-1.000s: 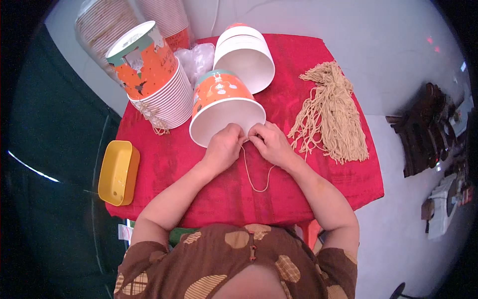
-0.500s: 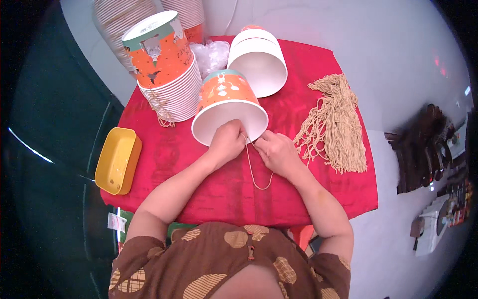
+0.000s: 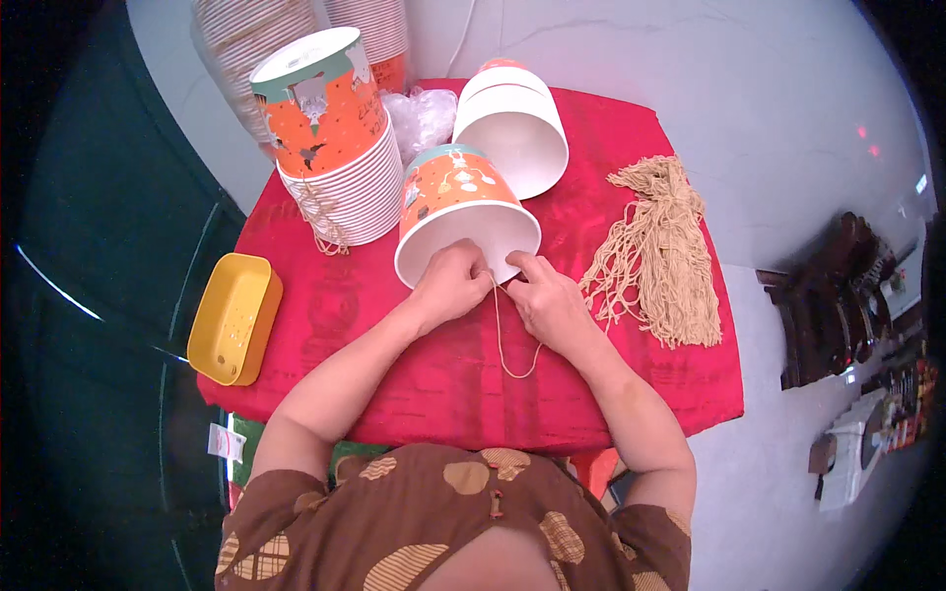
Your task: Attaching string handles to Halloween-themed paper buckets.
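A paper bucket (image 3: pixel 463 187), orange with a green band and white inside, lies on its side with its open mouth toward me. My left hand (image 3: pixel 455 280) is at the mouth, fingers closed on a thin tan cord (image 3: pixel 501 340) at the lower right rim. Beside it my right hand (image 3: pixel 548 303) pinches the same cord by the rim, thumb and forefinger together. The cord droops in a loop between the hands over the red cloth. Fingertips partly hide where the cord meets the bucket.
A bundle of tan cords (image 3: pixel 670 256) lies at right. Nested buckets (image 3: pixel 340 187) stand upside down at left, with cords hanging from them. Other buckets (image 3: pixel 512 138) lie behind. A yellow tray (image 3: pixel 235 320) sits at the left edge of the red tablecloth (image 3: pixel 650 394).
The bucket has shifted slightly to the right. My right hand's forefinger has lifted and bent closer to the rim; the left hand stays at the mouth with the cord.
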Demonstrator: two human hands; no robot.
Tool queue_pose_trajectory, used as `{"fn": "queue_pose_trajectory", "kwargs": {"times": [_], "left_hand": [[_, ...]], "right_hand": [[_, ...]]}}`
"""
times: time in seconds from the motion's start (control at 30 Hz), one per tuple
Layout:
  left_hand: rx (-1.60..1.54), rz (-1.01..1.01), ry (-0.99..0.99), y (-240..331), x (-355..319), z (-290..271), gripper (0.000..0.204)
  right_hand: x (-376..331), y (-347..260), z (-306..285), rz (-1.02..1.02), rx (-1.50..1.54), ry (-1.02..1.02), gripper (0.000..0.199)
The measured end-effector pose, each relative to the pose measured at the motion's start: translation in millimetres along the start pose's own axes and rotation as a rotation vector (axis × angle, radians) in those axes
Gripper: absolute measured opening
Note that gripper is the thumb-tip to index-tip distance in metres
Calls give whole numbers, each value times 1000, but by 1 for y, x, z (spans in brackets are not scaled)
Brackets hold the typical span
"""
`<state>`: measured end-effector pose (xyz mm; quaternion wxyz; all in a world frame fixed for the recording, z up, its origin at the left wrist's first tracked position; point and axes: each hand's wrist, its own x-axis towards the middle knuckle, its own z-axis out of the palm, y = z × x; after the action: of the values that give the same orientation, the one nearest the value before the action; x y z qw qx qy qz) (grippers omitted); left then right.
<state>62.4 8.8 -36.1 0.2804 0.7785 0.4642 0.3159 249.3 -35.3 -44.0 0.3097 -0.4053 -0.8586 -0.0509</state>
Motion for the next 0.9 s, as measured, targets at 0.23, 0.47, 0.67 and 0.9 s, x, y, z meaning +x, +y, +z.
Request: {"fn": "queue_pose_trajectory", "kwargs": {"times": [0.23, 0.47, 0.67, 0.9], "left_hand": [[-425, -2, -125, -5, 2, 5, 16], [-157, 5, -97, 4, 1, 4, 20], [38, 8, -83, 6, -5, 9, 20], [-59, -15, -155, 2, -9, 4, 14]], "right_hand": [[1, 1, 0, 34, 38, 7, 3], [2, 1, -5, 24, 46, -23, 4], [1, 4, -8, 69, 115, -87, 4], [0, 11, -3, 92, 240, -70, 3]]}}
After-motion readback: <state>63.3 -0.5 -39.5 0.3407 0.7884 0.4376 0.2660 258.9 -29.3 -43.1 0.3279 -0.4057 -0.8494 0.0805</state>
